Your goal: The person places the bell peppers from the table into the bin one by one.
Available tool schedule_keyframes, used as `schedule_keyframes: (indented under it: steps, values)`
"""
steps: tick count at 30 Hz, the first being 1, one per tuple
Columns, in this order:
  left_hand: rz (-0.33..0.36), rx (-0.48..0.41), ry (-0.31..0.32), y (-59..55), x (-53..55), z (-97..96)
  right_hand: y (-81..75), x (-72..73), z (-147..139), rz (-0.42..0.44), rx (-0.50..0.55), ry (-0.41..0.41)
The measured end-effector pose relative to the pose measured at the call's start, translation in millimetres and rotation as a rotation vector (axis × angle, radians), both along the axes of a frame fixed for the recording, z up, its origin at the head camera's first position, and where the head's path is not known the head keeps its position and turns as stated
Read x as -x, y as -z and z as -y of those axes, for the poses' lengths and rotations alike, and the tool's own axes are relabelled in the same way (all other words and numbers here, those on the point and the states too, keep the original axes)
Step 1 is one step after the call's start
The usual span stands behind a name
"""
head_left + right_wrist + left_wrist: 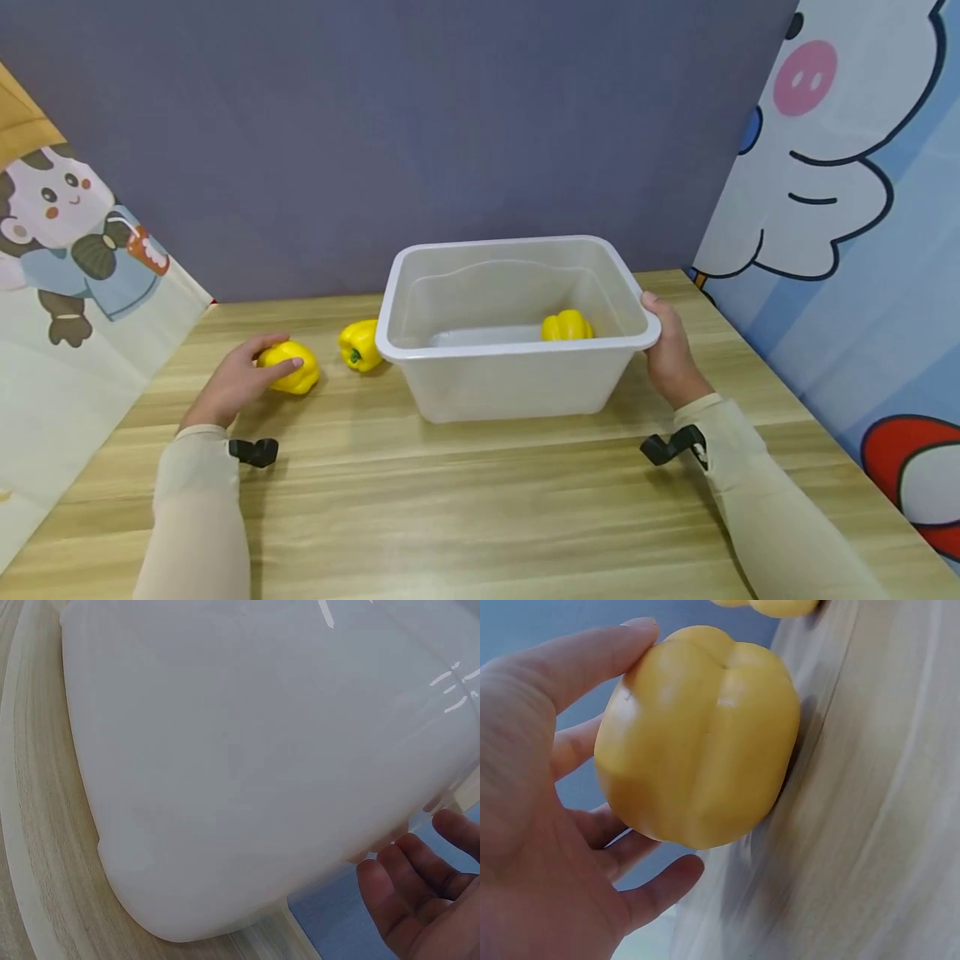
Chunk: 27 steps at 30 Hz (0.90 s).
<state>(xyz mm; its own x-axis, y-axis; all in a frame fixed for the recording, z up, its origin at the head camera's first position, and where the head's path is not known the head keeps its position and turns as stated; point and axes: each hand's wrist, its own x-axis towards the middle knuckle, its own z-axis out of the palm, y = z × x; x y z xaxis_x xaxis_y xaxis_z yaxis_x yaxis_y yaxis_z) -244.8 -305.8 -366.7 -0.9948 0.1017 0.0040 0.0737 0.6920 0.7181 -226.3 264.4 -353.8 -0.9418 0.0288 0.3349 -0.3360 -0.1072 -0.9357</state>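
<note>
My left hand (234, 382) holds a yellow bell pepper (302, 377) at the left of the wooden table, thumb on the near side and fingers on the far side. In the left wrist view this bell pepper (701, 742) sits between thumb and fingers, low by the tabletop. A white plastic bin (510, 385) stands at the middle, with one yellow bell pepper (567, 325) inside at its right. My right hand (669, 354) grips the bin's right rim, thumb on top; in the right wrist view its fingers (420, 889) curl by the bin's outer wall.
Another yellow bell pepper (360, 345) lies against the bin's left side, stem facing forward. A grey panel (420, 142) rises behind the table (420, 517). Cartoon-printed sheets stand at the left (82, 350) and right (847, 333).
</note>
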Motion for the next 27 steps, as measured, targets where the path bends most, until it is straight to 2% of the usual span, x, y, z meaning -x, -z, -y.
schedule_keyframes:
  steps: [5, 10, 13, 16, 21, 27]
  values:
    - [-0.046, 0.05, -0.02, -1.3, 0.3, -2.6, -2.2, 0.7, -2, -0.012, -0.016, -0.014]
    - [-0.03, 0.134, -0.03, -4.2, -0.9, -2.9, -2.0, 0.3, -1, -0.012, -0.041, -0.011]
    - [-0.019, 0.205, -0.017, -7.9, -0.9, -3.3, -1.6, 0.1, -1, -0.001, -0.014, -0.013]
    - [-0.046, 0.273, 0.003, -12.0, -0.3, -4.8, -2.0, 0.5, 0, 0.004, 0.023, -0.01]
    - [-0.103, 0.278, 0.019, -14.7, -1.3, -6.1, -2.2, 1.3, 0, 0.0, 0.043, 0.001]
    - [-0.084, 0.261, 0.025, -12.7, -3.4, -3.0, -1.2, 1.4, 1, 0.021, 0.052, -0.007]
